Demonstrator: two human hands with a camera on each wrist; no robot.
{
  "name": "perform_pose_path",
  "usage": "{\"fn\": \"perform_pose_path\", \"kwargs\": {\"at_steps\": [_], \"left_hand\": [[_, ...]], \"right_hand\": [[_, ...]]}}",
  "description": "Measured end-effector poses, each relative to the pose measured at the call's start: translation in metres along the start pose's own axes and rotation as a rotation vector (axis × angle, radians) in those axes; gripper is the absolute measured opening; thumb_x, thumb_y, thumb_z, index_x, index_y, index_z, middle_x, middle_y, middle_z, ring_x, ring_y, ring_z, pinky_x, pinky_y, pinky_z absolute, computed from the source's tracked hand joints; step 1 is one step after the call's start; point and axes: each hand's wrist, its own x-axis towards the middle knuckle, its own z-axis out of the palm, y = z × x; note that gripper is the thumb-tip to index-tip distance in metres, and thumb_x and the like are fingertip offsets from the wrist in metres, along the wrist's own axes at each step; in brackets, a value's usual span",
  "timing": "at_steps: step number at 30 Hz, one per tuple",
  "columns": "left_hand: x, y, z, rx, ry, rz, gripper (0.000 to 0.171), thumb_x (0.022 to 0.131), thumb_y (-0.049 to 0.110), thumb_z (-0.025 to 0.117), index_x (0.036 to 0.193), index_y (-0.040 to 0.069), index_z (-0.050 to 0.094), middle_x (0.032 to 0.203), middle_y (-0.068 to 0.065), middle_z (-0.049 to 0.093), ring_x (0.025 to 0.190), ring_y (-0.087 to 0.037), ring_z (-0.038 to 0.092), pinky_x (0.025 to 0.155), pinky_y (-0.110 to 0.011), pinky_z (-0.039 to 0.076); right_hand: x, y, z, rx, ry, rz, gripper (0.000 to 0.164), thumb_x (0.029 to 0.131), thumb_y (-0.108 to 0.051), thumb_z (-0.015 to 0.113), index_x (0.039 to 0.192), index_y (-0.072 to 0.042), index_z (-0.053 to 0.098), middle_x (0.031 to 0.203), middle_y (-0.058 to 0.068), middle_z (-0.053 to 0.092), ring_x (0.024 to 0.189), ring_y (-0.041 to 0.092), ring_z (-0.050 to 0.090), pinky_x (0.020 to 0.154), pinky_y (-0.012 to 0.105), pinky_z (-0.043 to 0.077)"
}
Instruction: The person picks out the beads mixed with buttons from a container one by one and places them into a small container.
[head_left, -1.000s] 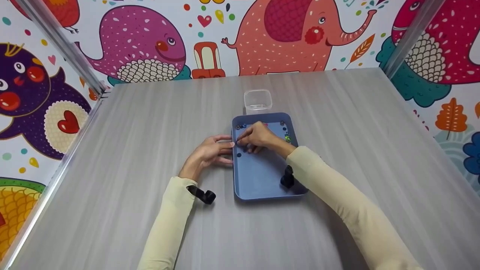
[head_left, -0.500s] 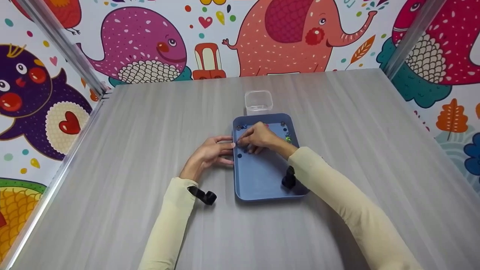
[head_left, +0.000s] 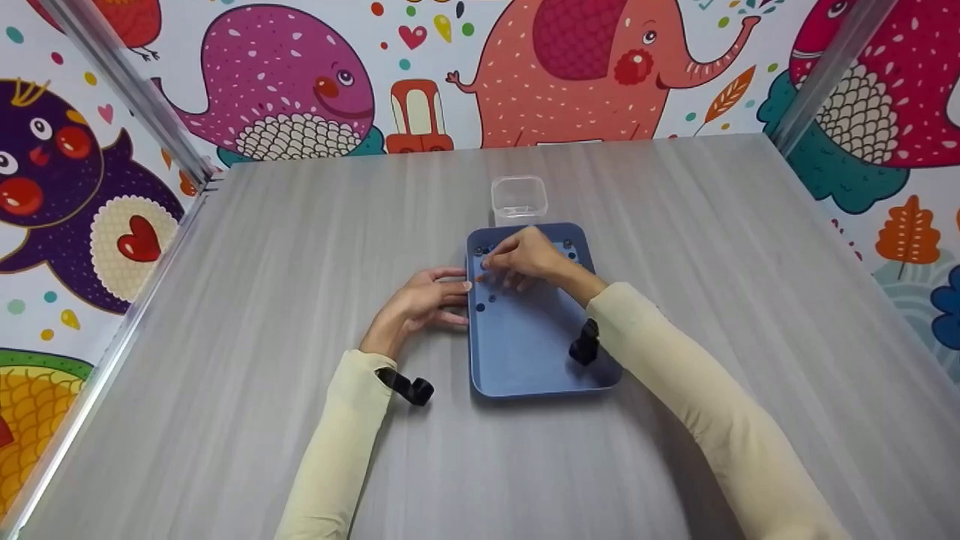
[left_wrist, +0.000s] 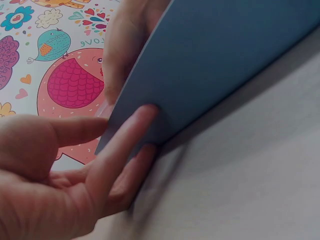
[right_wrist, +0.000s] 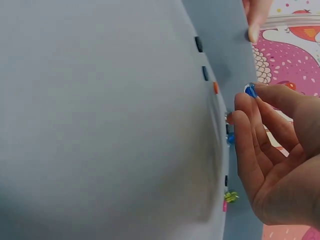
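My right hand [head_left: 529,255] is over the left far part of a blue tray [head_left: 540,375]. Between thumb and forefinger it pinches a small clear marble with a blue core [right_wrist: 250,90], raised off the tray floor. Below the hand lie a small orange piece [head_left: 480,279] and dark round pieces [head_left: 481,307] along the left wall. My left hand [head_left: 420,304] touches the outside of the tray's left wall with extended fingers [left_wrist: 127,137], its thumb tip at the rim. In the right wrist view, another blue glassy piece [right_wrist: 230,138] and a yellow-green piece [right_wrist: 231,197] lie along that wall.
Just behind the tray stands a clear plastic box [head_left: 519,196]. More small pieces [head_left: 568,244] sit in the tray's far right corner. The grey table [head_left: 225,337] is bordered by printed panels [head_left: 300,82] and metal posts [head_left: 142,97].
My right hand has lifted and shifted slightly away and to the right, with the marble in its fingertips. The orange piece now shows beneath it. My left hand stays at the tray wall.
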Motion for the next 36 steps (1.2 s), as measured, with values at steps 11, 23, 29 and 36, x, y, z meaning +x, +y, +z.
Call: {"fn": "perform_pose_path", "kwargs": {"at_steps": [11,23,29,36], "left_hand": [[0.002,0.000,0.001,-0.015,0.006,-0.011,0.051,0.100,0.007,0.059,0.147,0.002,0.042,0.137,-0.028,0.059,0.113,-0.028,0.068,0.070,-0.038,0.066],[-0.001,-0.001,-0.001,-0.015,-0.024,0.033,0.052,0.099,0.008,0.060,0.146,-0.002,0.041,0.131,-0.025,0.065,0.115,-0.031,0.068,0.076,-0.040,0.066],[0.001,-0.001,-0.001,-0.008,-0.015,0.012,0.053,0.100,0.008,0.059,0.148,-0.001,0.040,0.139,-0.028,0.058,0.122,-0.034,0.064,0.073,-0.037,0.066],[0.001,-0.001,0.000,-0.015,-0.006,0.004,0.051,0.100,0.007,0.059,0.147,-0.001,0.041,0.137,-0.027,0.060,0.114,-0.028,0.068,0.071,-0.036,0.066]], "right_hand": [[-0.002,-0.003,-0.016,0.020,0.026,-0.016,0.022,0.094,-0.027,0.071,0.104,-0.009,0.079,0.092,0.012,0.076,0.062,0.014,0.070,0.055,0.025,0.061],[0.000,-0.005,-0.030,0.116,0.101,0.020,0.027,0.093,-0.031,0.073,0.108,-0.008,0.077,0.091,0.012,0.078,0.069,0.021,0.074,0.057,0.027,0.062],[0.003,-0.003,-0.034,0.173,0.141,0.033,0.028,0.093,-0.029,0.074,0.110,-0.006,0.076,0.090,0.012,0.078,0.062,0.015,0.071,0.056,0.028,0.062],[0.003,0.001,-0.040,0.236,0.196,0.030,0.028,0.093,-0.029,0.074,0.110,-0.007,0.076,0.085,0.009,0.077,0.062,0.016,0.072,0.058,0.029,0.063]]}}
